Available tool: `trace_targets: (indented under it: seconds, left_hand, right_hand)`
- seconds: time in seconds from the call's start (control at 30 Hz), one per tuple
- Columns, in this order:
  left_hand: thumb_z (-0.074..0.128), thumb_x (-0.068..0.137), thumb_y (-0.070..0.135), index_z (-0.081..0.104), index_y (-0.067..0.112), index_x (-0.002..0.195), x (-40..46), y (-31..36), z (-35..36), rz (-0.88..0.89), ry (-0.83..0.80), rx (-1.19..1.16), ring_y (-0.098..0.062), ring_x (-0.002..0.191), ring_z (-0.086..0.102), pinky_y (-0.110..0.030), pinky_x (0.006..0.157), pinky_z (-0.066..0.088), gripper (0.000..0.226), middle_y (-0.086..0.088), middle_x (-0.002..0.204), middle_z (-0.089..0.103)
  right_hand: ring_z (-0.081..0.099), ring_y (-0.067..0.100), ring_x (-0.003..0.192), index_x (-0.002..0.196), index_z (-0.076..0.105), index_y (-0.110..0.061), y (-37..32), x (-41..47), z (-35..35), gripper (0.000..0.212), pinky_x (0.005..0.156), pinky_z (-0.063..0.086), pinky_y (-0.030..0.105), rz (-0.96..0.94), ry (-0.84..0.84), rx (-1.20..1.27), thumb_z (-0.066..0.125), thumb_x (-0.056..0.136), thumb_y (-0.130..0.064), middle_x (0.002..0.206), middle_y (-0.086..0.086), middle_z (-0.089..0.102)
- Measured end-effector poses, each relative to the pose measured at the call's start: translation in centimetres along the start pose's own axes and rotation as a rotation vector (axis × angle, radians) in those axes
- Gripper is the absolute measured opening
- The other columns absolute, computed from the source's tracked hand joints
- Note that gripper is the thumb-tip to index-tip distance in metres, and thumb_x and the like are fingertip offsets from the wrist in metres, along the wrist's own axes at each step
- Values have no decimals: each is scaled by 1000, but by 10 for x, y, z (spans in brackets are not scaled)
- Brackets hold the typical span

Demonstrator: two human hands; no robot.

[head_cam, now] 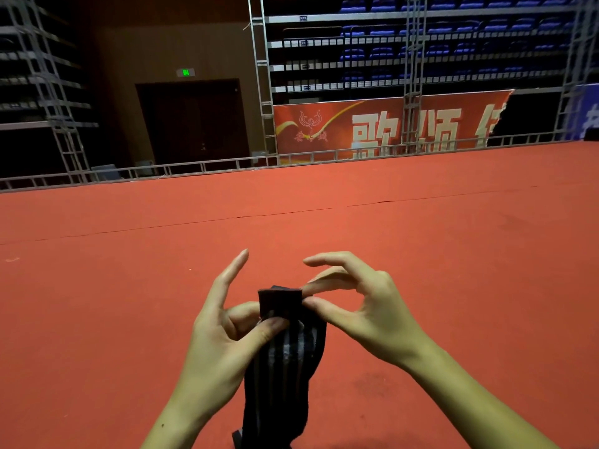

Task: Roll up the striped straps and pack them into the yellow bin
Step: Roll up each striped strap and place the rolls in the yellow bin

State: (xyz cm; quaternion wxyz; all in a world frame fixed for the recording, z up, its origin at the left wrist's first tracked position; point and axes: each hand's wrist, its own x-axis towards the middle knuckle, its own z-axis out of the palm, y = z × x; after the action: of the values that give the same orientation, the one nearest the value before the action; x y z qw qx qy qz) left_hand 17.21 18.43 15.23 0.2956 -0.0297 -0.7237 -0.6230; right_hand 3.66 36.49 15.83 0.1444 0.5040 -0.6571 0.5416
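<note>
We hold strap [282,354] upright: left hand [223,338] pinches body for tension, right hand [359,306] pinches folded top end, ready to start roll. Bin not visible.

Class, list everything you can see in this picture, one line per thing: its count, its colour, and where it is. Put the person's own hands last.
striped strap: one, black with pale stripes, centre foreground, held up with its top end folded over
carpet: one, red, covering the floor
banner: one, red with white characters, right background
double door: one, dark brown, left background
exit sign: one, green, above the door
seats: many, blue, upper right stands
metal truss: several, grey, along the far edge
yellow bin: none in view
left hand: one, fingers pinching the strap
right hand: one, fingers pinching the folded end
</note>
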Motion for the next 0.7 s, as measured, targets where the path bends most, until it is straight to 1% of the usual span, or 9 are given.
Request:
trace_targets:
  seconds: [0.1, 0.2, 0.27, 0.37, 0.43, 0.47, 0.57, 0.63, 0.7]
  left_hand:
    - [78, 89, 8, 30, 48, 162, -1, 0, 1, -12, -32, 30, -28, 105, 81, -38, 98, 63, 97, -9, 107, 84]
    - [78, 87, 8, 33, 47, 161, -1, -2, 0, -27, -1, 1, -30, 104, 81, -39, 97, 63, 95, -12, 106, 84]
    - [78, 86, 8, 34, 46, 161, -1, -2, -2, -28, 10, -12, -30, 105, 81, -37, 97, 63, 95, -12, 107, 84]
    - [79, 87, 9, 34, 46, 161, -3, -3, -4, -29, 11, 3, -30, 105, 81, -37, 98, 63, 95, -12, 107, 84]
    - [79, 87, 8, 35, 46, 161, -4, -3, -4, -25, 10, 19, -29, 104, 81, -36, 98, 62, 94, -11, 107, 84]
    - [79, 88, 8, 35, 46, 161, -4, -3, -4, -21, 9, 29, -29, 103, 81, -35, 98, 62, 94, -10, 107, 84]
    - [80, 88, 8, 36, 46, 160, -4, -4, -5, -17, 2, 61, -27, 103, 82, -37, 97, 63, 93, -8, 106, 84]
    - [81, 87, 9, 35, 48, 160, -4, -4, -6, -29, -8, 69, -28, 101, 82, -42, 95, 63, 94, -8, 105, 84]
    - [82, 86, 11, 36, 49, 159, -6, -4, -5, -50, -18, 61, -31, 98, 82, -48, 93, 64, 94, -10, 103, 84]
  right_hand:
    - [79, 12, 103, 133, 63, -16, -3, -1, 3, 47, 96, 59, 29, 45, 3, 32, 82, 92, -1, 100, -11, 83]
    - [77, 7, 108, 135, 65, -17, -5, -1, 0, 50, 97, 60, 34, 51, -78, 38, 87, 91, -11, 109, -12, 82]
    - [77, 5, 109, 135, 65, -17, -6, -1, -2, 51, 97, 61, 36, 66, -85, 55, 88, 89, -12, 111, -12, 82]
    - [77, 3, 108, 132, 67, -17, -7, -3, 1, 48, 96, 60, 30, 72, -56, 33, 88, 90, -10, 107, -15, 82]
    - [77, 3, 108, 130, 68, -21, -6, -4, 2, 47, 96, 58, 23, 119, -42, 63, 87, 89, -8, 103, -14, 83]
    - [77, 4, 108, 129, 69, -22, -6, -4, 2, 47, 96, 58, 22, 158, -40, 95, 87, 89, -7, 101, -12, 83]
    - [78, 10, 109, 124, 72, -21, -7, -3, 8, 43, 97, 61, 31, 274, -27, 216, 84, 89, 0, 96, -4, 84]
    - [80, 15, 103, 119, 73, -18, -10, -1, 12, 38, 93, 64, 35, 326, 24, 290, 83, 89, 2, 93, 2, 84]
    - [82, 20, 93, 115, 70, -14, -10, 6, 13, 35, 88, 64, 35, 382, 165, 387, 84, 88, 2, 89, 7, 84]
